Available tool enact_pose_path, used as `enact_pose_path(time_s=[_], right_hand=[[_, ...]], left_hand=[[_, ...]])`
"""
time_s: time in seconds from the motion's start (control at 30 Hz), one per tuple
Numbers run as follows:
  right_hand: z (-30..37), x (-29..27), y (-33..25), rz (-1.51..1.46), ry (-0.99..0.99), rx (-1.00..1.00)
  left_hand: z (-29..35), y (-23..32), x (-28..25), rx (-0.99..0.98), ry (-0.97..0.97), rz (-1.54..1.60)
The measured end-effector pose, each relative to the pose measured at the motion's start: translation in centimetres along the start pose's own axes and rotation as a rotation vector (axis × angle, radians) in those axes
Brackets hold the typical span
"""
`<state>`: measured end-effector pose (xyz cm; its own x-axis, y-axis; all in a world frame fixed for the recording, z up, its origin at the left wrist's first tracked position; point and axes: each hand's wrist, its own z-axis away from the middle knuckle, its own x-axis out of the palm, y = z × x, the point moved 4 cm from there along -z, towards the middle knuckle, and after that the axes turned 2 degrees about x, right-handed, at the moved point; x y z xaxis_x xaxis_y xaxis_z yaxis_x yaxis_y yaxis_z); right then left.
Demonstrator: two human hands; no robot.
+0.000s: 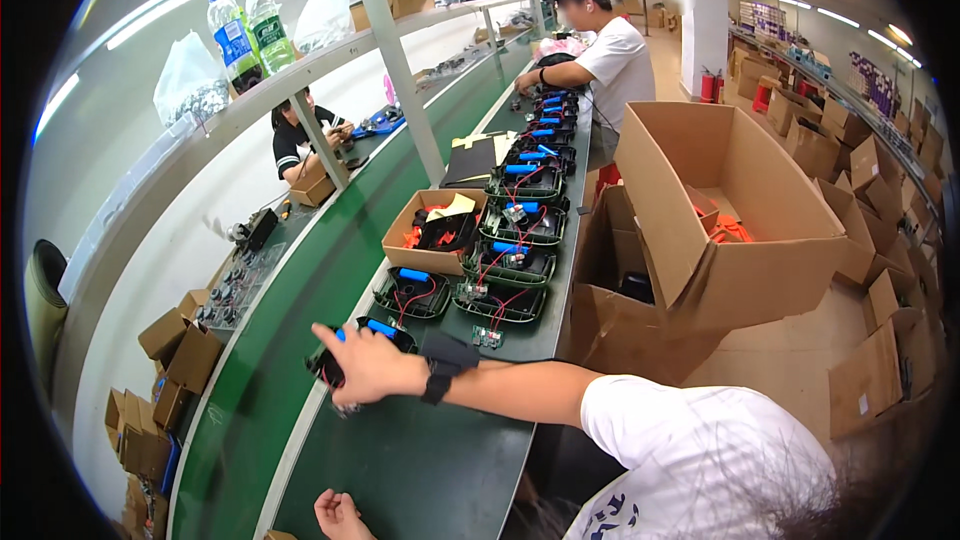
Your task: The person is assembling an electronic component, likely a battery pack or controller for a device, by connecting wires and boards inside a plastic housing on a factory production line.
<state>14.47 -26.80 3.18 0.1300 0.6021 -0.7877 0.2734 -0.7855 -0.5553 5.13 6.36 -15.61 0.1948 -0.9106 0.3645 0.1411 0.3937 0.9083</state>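
My right hand reaches across the dark bench and grips a green-black plastic housing at the near end of a row. The index finger sticks out; the other fingertips are mostly hidden. Blue cylindrical battery cells show behind the hand. Low at the frame's edge, my left hand rests over the bench with curled fingers and nothing visible in them. Just beyond my right hand lie an open housing with a blue cell and red wires, and another housing with a small green circuit board hanging from its wires.
More housings line the bench toward a co-worker at the far end. A carton of orange and black parts stands beside them. Left runs a green conveyor belt; another person sits across it. Large cartons stand right.
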Motion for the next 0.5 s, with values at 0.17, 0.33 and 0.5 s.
enact_pose_path(time_s=[0.17, 0.33, 0.5], right_hand=[[-3.0, -0.5, 4.5, 0.054, 0.002, 0.131], [-3.3, 0.6, 6.5, 0.079, 0.022, 0.158], [-3.2, 0.3, 7.9, 0.112, 0.037, 0.182]], left_hand=[[-0.1, 0.6, -1.6, 0.134, 0.088, -0.162], [-3.0, -1.6, -4.6, 0.063, 0.075, -0.146], [-4.5, -4.8, -6.6, 0.354, 0.004, -0.569]])
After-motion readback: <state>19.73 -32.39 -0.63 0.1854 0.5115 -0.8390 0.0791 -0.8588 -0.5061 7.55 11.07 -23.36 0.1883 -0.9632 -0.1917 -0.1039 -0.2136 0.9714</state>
